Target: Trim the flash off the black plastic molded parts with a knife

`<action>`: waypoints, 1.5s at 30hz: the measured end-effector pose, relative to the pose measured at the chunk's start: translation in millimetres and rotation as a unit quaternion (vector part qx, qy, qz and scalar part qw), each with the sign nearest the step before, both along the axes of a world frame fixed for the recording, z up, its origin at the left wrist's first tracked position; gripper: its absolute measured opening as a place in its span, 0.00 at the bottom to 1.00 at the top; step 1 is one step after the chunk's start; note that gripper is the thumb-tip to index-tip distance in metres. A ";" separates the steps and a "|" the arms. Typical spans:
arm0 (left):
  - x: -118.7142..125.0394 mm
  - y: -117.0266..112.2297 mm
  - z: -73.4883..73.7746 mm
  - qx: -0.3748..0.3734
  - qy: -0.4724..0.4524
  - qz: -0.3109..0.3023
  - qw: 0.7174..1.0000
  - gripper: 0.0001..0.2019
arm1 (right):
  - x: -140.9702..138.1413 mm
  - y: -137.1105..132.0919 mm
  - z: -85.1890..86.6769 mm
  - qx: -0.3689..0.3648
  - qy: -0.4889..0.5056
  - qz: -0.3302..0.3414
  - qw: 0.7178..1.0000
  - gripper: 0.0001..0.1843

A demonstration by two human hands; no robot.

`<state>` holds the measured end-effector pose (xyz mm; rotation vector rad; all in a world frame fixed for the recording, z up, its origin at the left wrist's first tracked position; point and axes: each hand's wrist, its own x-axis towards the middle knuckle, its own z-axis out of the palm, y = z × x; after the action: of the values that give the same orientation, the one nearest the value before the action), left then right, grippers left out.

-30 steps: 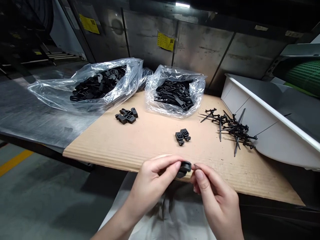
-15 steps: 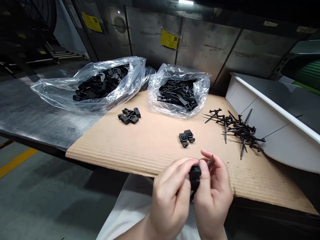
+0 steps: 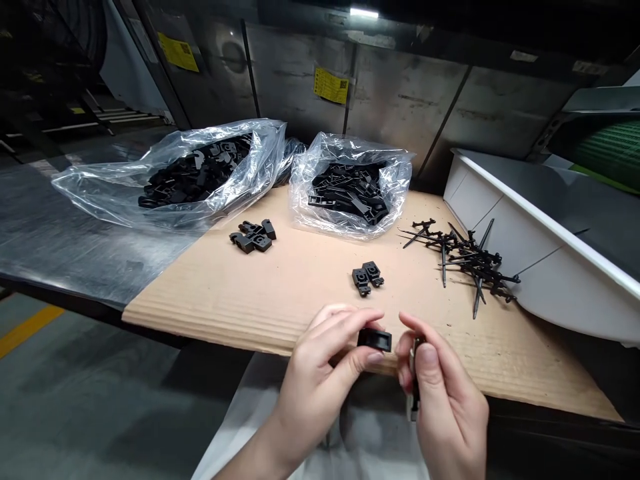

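Observation:
My left hand (image 3: 317,363) pinches a small black plastic part (image 3: 376,339) between thumb and fingers, just above the front edge of the cardboard sheet (image 3: 300,280). To its right, my right hand (image 3: 447,393) is closed around a slim metal-and-black tool (image 3: 413,400), knife-like in shape and mostly covered by the fingers. A gap separates the two hands. Beyond them on the cardboard lies a pair of black plastic parts (image 3: 367,278). Farther left sits a small group of similar black parts (image 3: 253,237).
At the back, a clear plastic bag (image 3: 215,200) and another clear bag (image 3: 350,230) hold many black parts. Black sprue pieces (image 3: 477,260) lie scattered on the right, against a white bin (image 3: 500,207). A metal surface (image 3: 100,220) extends leftward.
My hands have moved apart; earlier both met at the black part. My left hand now holds it alone, turned sideways. My right hand has shifted right and down with the tool.

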<state>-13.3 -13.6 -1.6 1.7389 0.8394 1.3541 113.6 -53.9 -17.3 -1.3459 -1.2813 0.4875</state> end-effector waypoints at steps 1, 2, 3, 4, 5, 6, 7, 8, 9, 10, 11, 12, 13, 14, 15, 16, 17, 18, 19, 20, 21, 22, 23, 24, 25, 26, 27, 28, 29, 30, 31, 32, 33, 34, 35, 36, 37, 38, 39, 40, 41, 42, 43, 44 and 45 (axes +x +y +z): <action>-1.0 1.9 0.1 0.002 0.004 -0.003 1.000 0.09 | 5.0 -2.0 0.9 0.009 -0.027 0.000 1.000 0.14; -1.6 3.5 0.1 0.006 0.008 -0.010 1.000 0.08 | 9.8 -3.4 2.0 0.028 -0.068 -0.001 0.997 0.12; -2.0 4.8 0.1 0.013 0.011 -0.017 1.000 0.07 | 14.1 -4.1 3.4 0.053 -0.117 0.001 0.992 0.11; -2.2 5.8 -0.1 0.022 0.014 -0.023 0.999 0.06 | 17.9 -4.0 5.2 0.079 -0.167 0.008 0.983 0.11; -2.2 6.5 -0.4 0.028 0.017 -0.029 0.999 0.06 | 21.1 -3.4 7.2 0.102 -0.211 0.020 0.972 0.11; -2.1 6.9 -0.6 0.032 0.020 -0.032 0.999 0.07 | 23.6 -2.3 9.3 0.119 -0.248 0.036 0.961 0.11; -1.9 7.1 -0.7 0.034 0.022 -0.035 0.999 0.07 | 25.5 -0.9 11.2 0.129 -0.278 0.049 0.951 0.12; -1.8 7.1 -0.8 0.035 0.026 -0.036 0.998 0.07 | 26.9 0.5 12.8 0.134 -0.302 0.054 0.942 0.12; -1.7 7.1 -0.7 0.035 0.030 -0.037 0.998 0.07 | 27.9 1.8 14.0 0.138 -0.322 0.056 0.935 0.12; -1.8 7.0 -0.6 0.035 0.034 -0.036 0.998 0.07 | 28.6 3.0 14.6 0.141 -0.339 0.059 0.928 0.12; -1.9 7.0 -0.4 0.036 0.037 -0.035 0.998 0.07 | 29.1 3.8 14.8 0.145 -0.353 0.062 0.922 0.13; -2.0 7.1 -0.2 0.037 0.040 -0.033 0.998 0.06 | 29.6 4.4 14.6 0.146 -0.365 0.065 0.917 0.13; -2.2 7.2 -0.2 0.039 0.041 -0.032 0.998 0.06 | 30.2 4.7 14.4 0.148 -0.374 0.066 0.913 0.12; -2.5 7.4 -0.3 0.042 0.043 -0.032 0.998 0.07 | 30.8 4.8 14.3 0.147 -0.382 0.067 0.910 0.12; -2.7 7.5 -0.5 0.046 0.043 -0.031 0.998 0.07 | 31.4 4.8 14.6 0.144 -0.387 0.066 0.909 0.11; -3.0 7.7 -0.9 0.050 0.044 -0.030 0.997 0.07 | 32.2 4.8 15.5 0.136 -0.388 0.070 0.909 0.11; -3.2 7.9 -1.5 0.056 0.044 -0.028 0.997 0.07 | 33.1 4.8 16.9 0.123 -0.383 0.080 0.912 0.09; -3.4 8.0 -2.1 0.061 0.045 -0.027 0.997 0.07 | 33.9 5.0 18.9 0.104 -0.370 0.098 0.918 0.08; -3.6 8.1 -2.7 0.066 0.047 -0.028 0.996 0.07 | 34.7 5.2 21.2 0.079 -0.351 0.121 0.925 0.07; -3.8 8.1 -3.4 0.072 0.051 -0.031 0.996 0.08 | 35.4 5.4 23.7 0.053 -0.327 0.144 0.932 0.06; -3.9 8.1 -3.9 0.077 0.054 -0.033 0.995 0.08 | 35.9 5.7 26.1 0.029 -0.305 0.167 0.937 0.06; -4.0 8.1 -4.3 0.080 0.058 -0.035 0.994 0.08 | 36.2 5.8 28.3 0.011 -0.287 0.186 0.940 0.07; -4.1 8.1 -4.6 0.083 0.061 -0.035 0.994 0.08 | 36.4 5.9 30.0 -0.003 -0.275 0.196 0.941 0.08; -4.2 8.0 -4.8 0.086 0.063 -0.034 0.994 0.08 | 36.3 5.9 31.3 -0.013 -0.269 0.203 0.942 0.09; -4.3 7.9 -4.9 0.087 0.065 -0.032 0.994 0.08 | 36.1 5.9 32.3 -0.021 -0.265 0.208 0.941 0.09; -4.4 7.8 -4.9 0.088 0.067 -0.032 0.993 0.08 | 36.0 5.9 33.0 -0.029 -0.260 0.211 0.942 0.10; -4.5 7.8 -4.9 0.090 0.069 -0.035 0.993 0.08 | 36.0 6.0 33.7 -0.038 -0.253 0.216 0.942 0.10; -4.7 7.8 -5.0 0.092 0.070 -0.039 0.992 0.08 | 36.2 6.3 34.6 -0.053 -0.238 0.223 0.944 0.10; -5.0 7.8 -5.1 0.092 0.073 -0.044 0.992 0.08 | 36.7 6.8 35.6 -0.079 -0.214 0.231 0.946 0.10; -5.4 7.9 -5.4 0.090 0.076 -0.051 0.992 0.08 | 37.5 7.5 36.9 -0.117 -0.177 0.246 0.946 0.12; -5.9 8.0 -5.8 0.087 0.080 -0.057 0.991 0.08 | 38.5 8.1 38.3 -0.168 -0.126 0.269 0.940 0.14; -6.4 8.1 -6.3 0.085 0.085 -0.062 0.991 0.08 | 39.8 8.6 39.7 -0.228 -0.067 0.300 0.924 0.15; -6.9 8.2 -6.8 0.083 0.090 -0.064 0.990 0.08 | 41.0 8.7 41.1 -0.290 -0.003 0.335 0.897 0.17; -7.3 8.3 -7.3 0.082 0.094 -0.065 0.990 0.08 | 42.1 8.3 42.1 -0.341 0.055 0.365 0.865 0.17; -7.7 8.3 -7.6 0.083 0.095 -0.064 0.990 0.09 | 42.9 7.3 42.5 -0.374 0.098 0.384 0.839 0.17; -7.9 8.3 -7.7 0.085 0.094 -0.060 0.990 0.09 | 43.2 5.7 42.3 -0.384 0.123 0.385 0.830 0.16; -8.0 8.1 -7.5 0.084 0.092 -0.056 0.991 0.09 | 43.2 3.5 41.2 -0.373 0.129 0.361 0.845 0.15; -7.9 7.8 -6.9 0.082 0.090 -0.052 0.991 0.09 | 42.7 0.9 39.3 -0.337 0.116 0.318 0.878 0.14; -7.6 7.4 -6.0 0.077 0.088 -0.048 0.992 0.09 | 41.9 -1.8 36.5 -0.281 0.085 0.263 0.919 0.11; -7.1 6.9 -4.8 0.069 0.087 -0.043 0.993 0.09 | 40.9 -4.4 33.2 -0.214 0.037 0.206 0.954 0.09; -6.5 6.3 -3.6 0.062 0.088 -0.041 0.993 0.07 | 39.8 -6.7 29.6 -0.144 -0.021 0.163 0.976 0.08; -5.8 5.7 -2.4 0.055 0.089 -0.040 0.994 0.06 | 38.8 -8.5 26.0 -0.083 -0.082 0.139 0.983 0.10; -5.0 5.2 -1.5 0.049 0.091 -0.041 0.994 0.05 | 37.8 -9.7 22.6 -0.034 -0.141 0.132 0.981 0.12; -4.4 4.8 -1.0 0.047 0.092 -0.044 0.994 0.04 | 36.9 -10.4 19.8 -0.001 -0.190 0.136 0.972 0.14; -3.9 4.5 -0.8 0.046 0.093 -0.046 0.994 0.04 | 36.2 -10.5 17.6 0.017 -0.226 0.143 0.963 0.15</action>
<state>-17.2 -9.1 -2.4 1.9744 0.7961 1.2000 149.8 -64.5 0.3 -1.2909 -1.8685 0.3609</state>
